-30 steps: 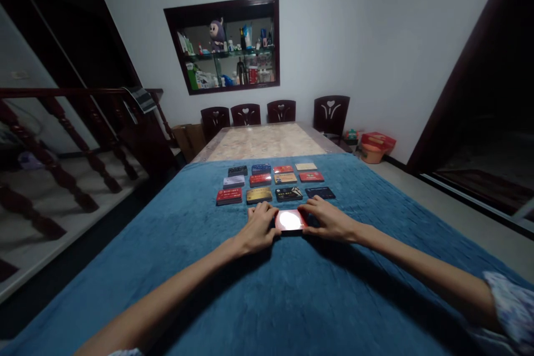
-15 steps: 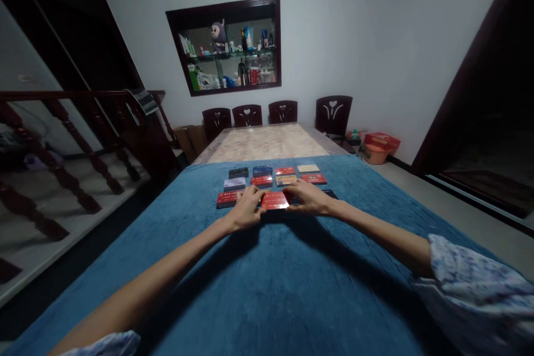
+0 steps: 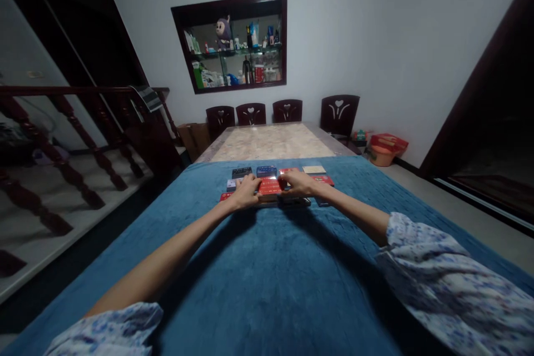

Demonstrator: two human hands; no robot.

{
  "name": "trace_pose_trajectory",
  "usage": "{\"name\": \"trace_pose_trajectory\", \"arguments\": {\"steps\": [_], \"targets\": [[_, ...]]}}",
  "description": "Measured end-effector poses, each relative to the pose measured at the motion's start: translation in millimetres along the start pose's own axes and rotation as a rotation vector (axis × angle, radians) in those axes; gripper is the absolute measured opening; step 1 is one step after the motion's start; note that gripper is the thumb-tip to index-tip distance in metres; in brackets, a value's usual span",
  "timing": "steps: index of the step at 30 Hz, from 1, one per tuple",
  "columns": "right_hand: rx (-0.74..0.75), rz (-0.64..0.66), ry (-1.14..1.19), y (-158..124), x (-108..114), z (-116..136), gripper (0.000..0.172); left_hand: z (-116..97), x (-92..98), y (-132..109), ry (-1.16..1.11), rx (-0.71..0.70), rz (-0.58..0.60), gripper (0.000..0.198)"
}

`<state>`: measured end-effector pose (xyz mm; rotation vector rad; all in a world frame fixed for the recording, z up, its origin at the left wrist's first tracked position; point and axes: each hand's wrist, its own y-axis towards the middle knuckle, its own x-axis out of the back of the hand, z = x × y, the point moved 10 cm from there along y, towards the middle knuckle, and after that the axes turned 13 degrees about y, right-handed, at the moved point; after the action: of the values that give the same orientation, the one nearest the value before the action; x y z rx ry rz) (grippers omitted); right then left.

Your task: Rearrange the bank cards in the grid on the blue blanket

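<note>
Between my left hand [image 3: 245,191] and my right hand [image 3: 298,183] is a flat red rectangular card [image 3: 269,186] with pale print. My fingers pinch it at its left and right ends, a little above the rows of similar pieces. Behind it lie a black card stack [image 3: 242,172], a blue one [image 3: 266,171] and a cream one [image 3: 314,169]. A pale stack [image 3: 231,184] and a red one [image 3: 225,196] show beside my left hand. Right of my right hand lies another red one [image 3: 324,179]. Dark pieces under my right hand are partly hidden.
A blue cloth [image 3: 267,278] covers the near part of the table, with its patterned top [image 3: 267,142] beyond. Dark chairs [image 3: 339,114] stand around the far end. A wooden railing [image 3: 83,178] runs on the left; an orange tub [image 3: 380,156] sits on the floor at right.
Both hands have moved the red card away from me, from the near row to over the middle row. The view has shifted slightly.
</note>
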<state>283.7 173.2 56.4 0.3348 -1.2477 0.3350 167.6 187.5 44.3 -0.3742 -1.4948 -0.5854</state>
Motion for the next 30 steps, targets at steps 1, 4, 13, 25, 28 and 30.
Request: {"name": "trace_pose_trajectory", "arguments": {"steps": [1, 4, 13, 25, 28, 30], "targets": [[-0.009, 0.004, -0.007, 3.3, 0.2, -1.5, 0.020, 1.6, -0.3, 2.8, 0.004, 0.002, 0.003, 0.040], [-0.029, 0.021, -0.024, 12.7, -0.4, -5.6, 0.020, 6.8, -2.2, 10.8, 0.016, 0.009, 0.009, 0.039], [-0.079, 0.059, -0.018, 41.2, -7.7, -19.0, 0.026, 23.2, -12.8, 31.7, 0.060, 0.066, 0.036, 0.040], [-0.181, 0.123, -0.039, 64.8, -20.8, -35.5, 0.036, 34.6, -26.3, 50.1, 0.098, 0.115, 0.105, 0.040], [-0.189, 0.142, -0.049, 67.8, -22.3, -37.0, 0.037, 35.6, -29.4, 54.0, 0.108, 0.113, 0.130, 0.038], [-0.193, 0.159, -0.055, 69.9, -24.3, -37.8, 0.038, 35.2, -31.1, 55.7, 0.114, 0.107, 0.144, 0.036]]}}
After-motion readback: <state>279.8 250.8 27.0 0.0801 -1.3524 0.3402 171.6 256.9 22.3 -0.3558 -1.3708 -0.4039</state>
